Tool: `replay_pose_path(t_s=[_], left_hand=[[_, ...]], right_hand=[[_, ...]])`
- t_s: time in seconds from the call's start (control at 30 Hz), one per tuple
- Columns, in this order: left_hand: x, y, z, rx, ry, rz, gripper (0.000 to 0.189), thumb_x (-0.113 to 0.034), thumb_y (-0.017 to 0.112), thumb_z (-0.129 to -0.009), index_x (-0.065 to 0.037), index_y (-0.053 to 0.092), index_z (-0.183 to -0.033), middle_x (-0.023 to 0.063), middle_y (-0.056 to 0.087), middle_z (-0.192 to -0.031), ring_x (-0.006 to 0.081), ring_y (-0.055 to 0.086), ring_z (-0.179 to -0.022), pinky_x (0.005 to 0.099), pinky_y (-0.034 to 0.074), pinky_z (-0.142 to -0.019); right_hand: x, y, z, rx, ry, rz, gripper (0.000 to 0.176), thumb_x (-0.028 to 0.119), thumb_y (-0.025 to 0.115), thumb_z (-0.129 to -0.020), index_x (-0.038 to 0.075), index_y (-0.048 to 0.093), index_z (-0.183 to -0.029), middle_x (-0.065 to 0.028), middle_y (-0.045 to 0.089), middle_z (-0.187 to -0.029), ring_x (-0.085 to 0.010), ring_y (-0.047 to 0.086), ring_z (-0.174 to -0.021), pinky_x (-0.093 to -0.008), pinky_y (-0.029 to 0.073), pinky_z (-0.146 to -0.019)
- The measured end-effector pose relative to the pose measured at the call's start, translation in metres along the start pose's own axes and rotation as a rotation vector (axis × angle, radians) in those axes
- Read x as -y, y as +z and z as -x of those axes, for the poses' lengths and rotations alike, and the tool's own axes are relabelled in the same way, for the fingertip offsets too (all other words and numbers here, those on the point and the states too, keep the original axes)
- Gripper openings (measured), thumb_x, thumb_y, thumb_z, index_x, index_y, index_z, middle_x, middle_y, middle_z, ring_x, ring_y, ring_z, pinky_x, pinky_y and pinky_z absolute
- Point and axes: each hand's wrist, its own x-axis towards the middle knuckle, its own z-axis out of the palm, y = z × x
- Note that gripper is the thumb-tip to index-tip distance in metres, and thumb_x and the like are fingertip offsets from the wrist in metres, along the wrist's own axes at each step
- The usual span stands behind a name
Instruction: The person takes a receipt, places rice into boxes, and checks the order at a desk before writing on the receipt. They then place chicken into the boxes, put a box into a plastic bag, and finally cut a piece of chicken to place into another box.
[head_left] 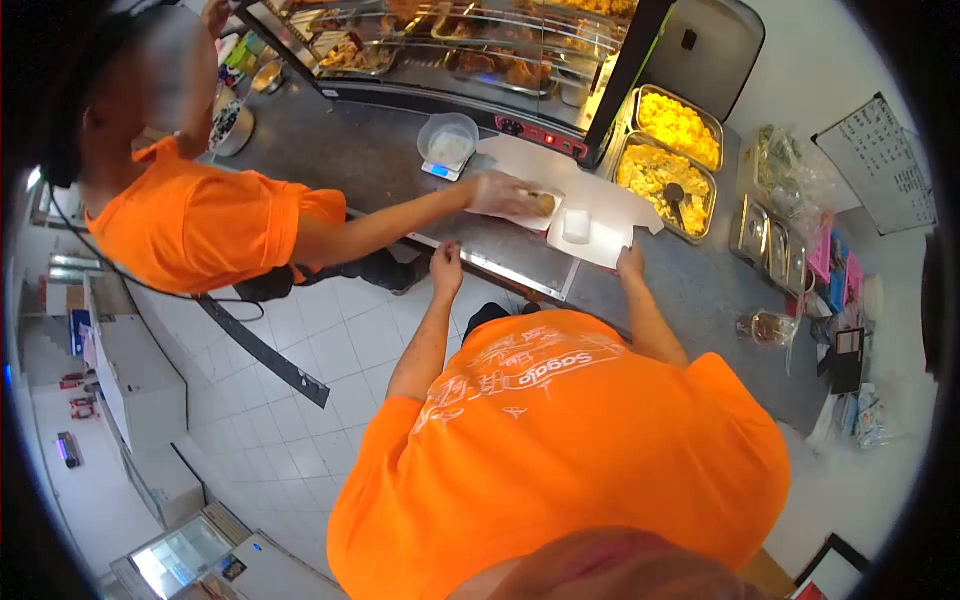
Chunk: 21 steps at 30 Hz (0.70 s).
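My right hand (630, 262) grips the right edge of an open white takeaway box (604, 243) at the counter's front. Inside it stands a small white block-like piece (577, 226), whose kind I cannot make out. My left hand (447, 265) hangs just off the counter edge, fingers curled together, with nothing visible in it. Left of my box, a co-worker's hand (505, 196) in a clear plastic glove holds a brown piece of food (543, 205) at a second open white box (530, 224).
A digital scale (446, 168) carries a clear bowl (448, 137). Trays of yellow food (680, 128) stand right of the heated display case (440, 95), one with a dark ladle (674, 194). Metal containers (768, 240) line the right wall. The co-worker (200, 225) stands close on my left.
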Motion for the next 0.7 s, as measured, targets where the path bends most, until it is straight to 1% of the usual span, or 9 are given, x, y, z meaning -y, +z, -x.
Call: replay_pose_path(t_s=[0.07,0.17,0.27,0.3,0.33,0.37,0.43,0.6,0.7], left_hand=[[0.006,0.032,-0.048,-0.071,0.189,-0.077,0.033,-0.024,0.051,-0.092,0.003,0.06,-0.108,0.0227,0.063,-0.105,0.0342,0.061,-0.098,0.0388,0.045,-0.086],[-0.037,0.057,-0.097,0.035,0.062,0.066,0.04,-0.032,0.046,-0.094,0.002,0.06,-0.11,0.0246,0.062,-0.107,0.0382,0.059,-0.101,0.0411,0.044,-0.089],[-0.064,0.079,-0.131,0.283,-0.04,0.07,0.051,-0.042,0.048,-0.092,0.003,0.059,-0.113,0.0266,0.061,-0.107,0.0423,0.057,-0.103,0.0428,0.045,-0.088],[-0.059,0.098,-0.139,0.252,0.004,-0.221,0.053,-0.044,0.046,-0.091,0.002,0.059,-0.114,0.0268,0.06,-0.108,0.0425,0.056,-0.104,0.0446,0.045,-0.089],[-0.027,0.117,-0.151,0.228,0.333,-0.302,0.052,-0.044,0.043,-0.093,0.002,0.06,-0.108,0.0268,0.06,-0.106,0.0433,0.057,-0.1,0.0473,0.045,-0.088],[-0.068,0.092,-0.146,0.381,0.249,-0.36,0.047,-0.041,0.04,-0.094,0.0,0.062,-0.102,0.0263,0.061,-0.102,0.0439,0.057,-0.097,0.049,0.044,-0.087],[-0.048,0.098,-0.149,0.306,0.069,-0.301,0.046,-0.038,0.036,-0.096,0.001,0.062,-0.098,0.0262,0.061,-0.1,0.0441,0.056,-0.097,0.0511,0.043,-0.086],[-0.03,0.034,-0.123,0.217,-0.03,-0.171,0.041,-0.033,0.041,-0.095,0.001,0.064,-0.094,0.0276,0.062,-0.093,0.0454,0.058,-0.092,0.0528,0.044,-0.08],[-0.022,-0.036,-0.104,0.133,-0.051,-0.204,0.036,-0.029,0.043,-0.093,0.0,0.065,-0.095,0.0261,0.063,-0.088,0.045,0.06,-0.085,0.0527,0.046,-0.077]], right_hand=[[0.01,-0.014,0.008,-0.014,-0.006,0.076,0.036,0.012,0.046,-0.086,-0.003,0.049,-0.119,-0.0277,0.055,-0.114,-0.0426,0.053,-0.107,-0.044,0.044,-0.089],[0.004,-0.023,0.019,0.014,-0.105,0.239,0.036,0.014,0.045,-0.088,-0.002,0.05,-0.119,-0.0286,0.054,-0.115,-0.0437,0.051,-0.109,-0.0457,0.042,-0.091],[-0.049,-0.013,-0.003,-0.255,-0.158,0.204,0.032,0.014,0.049,-0.086,0.002,0.057,-0.114,-0.0218,0.062,-0.105,-0.0357,0.059,-0.098,-0.0421,0.045,-0.084],[-0.052,-0.009,0.002,-0.283,-0.202,0.1,0.033,0.014,0.049,-0.086,0.002,0.057,-0.116,-0.0212,0.063,-0.107,-0.0346,0.059,-0.098,-0.0414,0.045,-0.084],[-0.035,-0.011,0.014,-0.308,-0.181,0.22,0.034,0.012,0.048,-0.087,0.001,0.056,-0.118,-0.0206,0.063,-0.108,-0.0329,0.06,-0.098,-0.0415,0.045,-0.085],[-0.135,0.023,-0.048,-0.318,-0.225,0.397,0.033,0.017,0.045,-0.091,-0.004,0.054,-0.115,-0.0258,0.058,-0.111,-0.0407,0.055,-0.104,-0.0459,0.042,-0.092],[-0.023,-0.01,0.032,-0.336,-0.117,0.158,0.03,0.015,0.048,-0.09,-0.003,0.057,-0.112,-0.0247,0.062,-0.105,-0.0387,0.059,-0.095,-0.0421,0.045,-0.085],[-0.014,0.012,0.027,-0.471,-0.218,0.194,0.029,0.015,0.044,-0.092,-0.007,0.059,-0.103,-0.0266,0.061,-0.096,-0.0424,0.058,-0.09,-0.0442,0.044,-0.08],[-0.016,0.033,0.015,-0.304,-0.042,-0.032,0.027,0.016,0.046,-0.092,-0.007,0.058,-0.098,-0.0257,0.061,-0.094,-0.0412,0.057,-0.084,-0.046,0.043,-0.08]])
